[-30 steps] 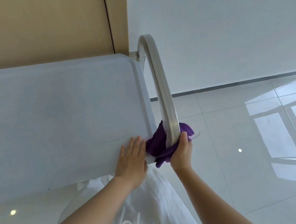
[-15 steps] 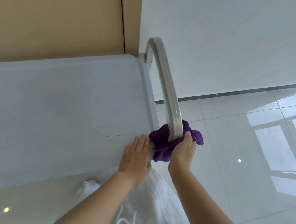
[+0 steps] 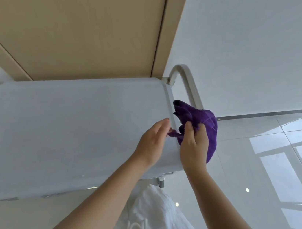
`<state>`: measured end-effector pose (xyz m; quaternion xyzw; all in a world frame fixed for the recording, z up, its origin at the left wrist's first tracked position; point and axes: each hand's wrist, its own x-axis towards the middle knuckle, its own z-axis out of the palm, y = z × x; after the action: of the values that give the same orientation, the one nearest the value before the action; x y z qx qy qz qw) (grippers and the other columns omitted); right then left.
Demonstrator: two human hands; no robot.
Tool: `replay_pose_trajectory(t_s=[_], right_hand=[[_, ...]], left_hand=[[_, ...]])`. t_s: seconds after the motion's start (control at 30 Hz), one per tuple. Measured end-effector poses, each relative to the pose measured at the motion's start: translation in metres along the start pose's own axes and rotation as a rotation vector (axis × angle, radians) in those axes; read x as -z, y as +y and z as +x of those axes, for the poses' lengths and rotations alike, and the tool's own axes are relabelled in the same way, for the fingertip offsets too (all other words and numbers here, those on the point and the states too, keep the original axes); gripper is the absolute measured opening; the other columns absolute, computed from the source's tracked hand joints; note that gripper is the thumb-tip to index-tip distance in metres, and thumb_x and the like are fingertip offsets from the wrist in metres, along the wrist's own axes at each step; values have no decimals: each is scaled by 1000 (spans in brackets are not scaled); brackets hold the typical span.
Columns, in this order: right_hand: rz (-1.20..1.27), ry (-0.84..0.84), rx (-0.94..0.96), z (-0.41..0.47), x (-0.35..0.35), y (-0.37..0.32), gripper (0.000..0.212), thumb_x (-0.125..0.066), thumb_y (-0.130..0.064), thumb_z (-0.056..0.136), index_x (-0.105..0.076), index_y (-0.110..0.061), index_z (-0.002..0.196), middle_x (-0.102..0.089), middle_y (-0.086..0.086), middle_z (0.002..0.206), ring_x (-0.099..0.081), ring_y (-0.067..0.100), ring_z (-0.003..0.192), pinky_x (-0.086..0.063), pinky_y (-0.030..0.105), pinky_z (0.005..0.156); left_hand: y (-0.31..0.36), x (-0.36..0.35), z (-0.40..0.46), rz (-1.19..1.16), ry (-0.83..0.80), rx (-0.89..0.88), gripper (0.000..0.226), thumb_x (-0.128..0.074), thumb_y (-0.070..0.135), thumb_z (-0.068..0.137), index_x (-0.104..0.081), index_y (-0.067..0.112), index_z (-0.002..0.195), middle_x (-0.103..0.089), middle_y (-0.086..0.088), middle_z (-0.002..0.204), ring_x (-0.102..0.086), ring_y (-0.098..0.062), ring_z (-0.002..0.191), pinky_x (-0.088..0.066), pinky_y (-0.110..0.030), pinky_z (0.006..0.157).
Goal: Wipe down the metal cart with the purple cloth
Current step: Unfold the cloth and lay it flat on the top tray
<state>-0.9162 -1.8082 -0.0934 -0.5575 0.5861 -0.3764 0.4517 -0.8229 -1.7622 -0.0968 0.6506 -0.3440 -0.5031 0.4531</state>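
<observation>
Purple cloth (image 3: 203, 126) soft, limp, light; bunches and drapes, likely grips metal well.

Head view: cloth hangs at cart's right end, against handle (image 3: 191, 88). Right hand (image 3: 193, 145) pinches cloth's bunched middle, fingers curled; best hold there, loose tail kept gathered. Left hand (image 3: 153, 144) flat on cart (image 3: 72, 134) top by right edge, fingers straight, fingertips touching cloth corner. Cart stiff, smooth, probably slippery. No containers visible; cart top bears only hand.

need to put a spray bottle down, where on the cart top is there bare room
The cart top shows bare from its left rounded corner across to the left hand. It is crowded at the right edge: there the right hand holds the purple cloth beside the handle.
</observation>
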Motion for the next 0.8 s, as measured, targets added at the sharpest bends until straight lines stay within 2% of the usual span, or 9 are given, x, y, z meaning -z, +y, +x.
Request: replay_pose_trajectory(t_s=[0.07, 0.17, 0.23, 0.3, 0.43, 0.5, 0.6, 0.7, 0.8], right_hand=[[14, -62, 14, -11, -9, -13, 23, -45, -15, 98, -47, -11, 75, -56, 8, 77, -54, 1, 58, -43, 17, 61], [67, -153, -9, -33, -26, -31, 23, -49, -13, 95, -43, -10, 73, -45, 4, 67, -42, 6, 54, -39, 22, 57], [180, -252, -66, -46, -38, -42, 15, -53, -13, 92, -48, -9, 79, -46, 2, 68, -46, 10, 64, -42, 28, 65], [313, -381, -130, -55, -49, -55, 9, -55, -16, 91, -57, -8, 92, -58, 0, 72, -58, 12, 73, -48, 33, 76], [364, -500, -178, -64, -72, -74, 19, -46, -20, 98, -64, -15, 93, -72, -4, 84, -68, 8, 89, -51, 36, 89], [301, -506, -228, -66, -84, -81, 18, -48, -23, 98, -63, -18, 91, -71, -2, 91, -65, 13, 97, -47, 41, 96], [164, -464, -176, -66, -99, -92, 17, -46, -26, 99, -58, -27, 87, -65, -9, 93, -60, 10, 99, -43, 39, 96], [69, -378, -19, -58, -107, -104, 23, -44, -21, 99, -55, -27, 80, -60, -11, 84, -57, 6, 85, -45, 32, 86], [54, -316, 81, -49, -116, -114, 25, -42, -9, 96, -54, -20, 77, -54, -8, 76, -49, 7, 72, -42, 21, 68]], left_hand=[[14, 19, -10, -105, -35, -26, 51, -27, 57, 90, -42, 33, 133, -56, 12, 120, -51, -2, 113, -37, -24, 95], [26, 44, -26, -145, -108, -108, 38, -37, 54, 88, -44, 41, 123, -58, 20, 115, -52, 9, 106, -41, -12, 85], [30, 60, -36, -192, -111, -150, 30, -41, 40, 94, -47, 36, 123, -63, 12, 110, -60, 4, 98, -46, -7, 79], [32, 76, -44, -221, -76, -189, 23, -39, 36, 97, -52, 36, 116, -66, -1, 109, -64, -9, 98, -50, -16, 83], [22, 109, -52, -67, 90, -232, 16, -52, 31, 94, -57, 40, 106, -67, 6, 101, -64, -10, 92, -50, -29, 88], [10, 128, -53, 76, 188, -217, 24, -51, 23, 95, -57, 33, 116, -67, 7, 100, -63, -10, 91, -51, -31, 86], [-5, 162, -55, 136, 319, -156, 22, -44, 13, 97, -64, 19, 104, -68, -1, 90, -63, -21, 84, -51, -37, 81], [-11, 198, -57, 175, 405, -80, 22, -42, 7, 92, -60, 15, 84, -59, -1, 73, -53, -20, 70, -42, -32, 65], [-4, 226, -59, 311, 393, -101, 15, -49, 15, 91, -54, 19, 78, -54, 7, 73, -50, -12, 69, -37, -23, 62]])
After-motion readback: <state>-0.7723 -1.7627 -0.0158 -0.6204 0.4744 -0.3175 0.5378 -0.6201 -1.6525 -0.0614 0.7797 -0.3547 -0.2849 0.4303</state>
